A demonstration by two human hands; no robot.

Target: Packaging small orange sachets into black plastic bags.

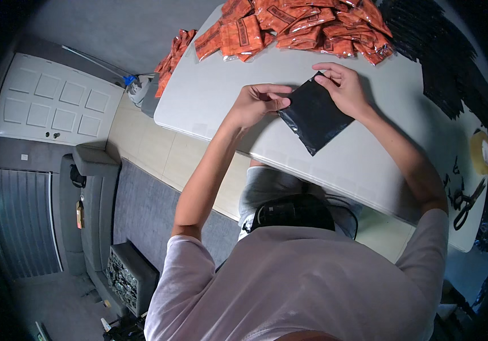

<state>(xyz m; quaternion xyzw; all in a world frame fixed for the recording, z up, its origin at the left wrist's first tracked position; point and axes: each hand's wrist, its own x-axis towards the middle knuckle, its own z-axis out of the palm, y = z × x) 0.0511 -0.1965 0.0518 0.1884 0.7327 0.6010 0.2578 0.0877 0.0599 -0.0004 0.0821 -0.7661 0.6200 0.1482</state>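
Between my hands a flat black plastic mailing bag [318,115] is held at a slant over the white table [222,102]. My left hand [263,100] pinches its left corner between thumb and fingers. At its top corner, my right hand [340,87] has the thumb on the near face and the fingers behind the edge. The bag looks smooth and nearly square; whether anything is inside cannot be told. Beyond it lies a heap of orange packets [286,25] in clear plastic wrap, some bearing dark printed labels.
A stack of black plastic bags [438,76] spreads along the table's far right. Near the right edge are a roll of tape [480,152], black-handled scissors [468,204] and small black scraps [456,166]. More orange packets [173,59] hang beside the table's left end. A grey sofa [92,204] stands farther left.
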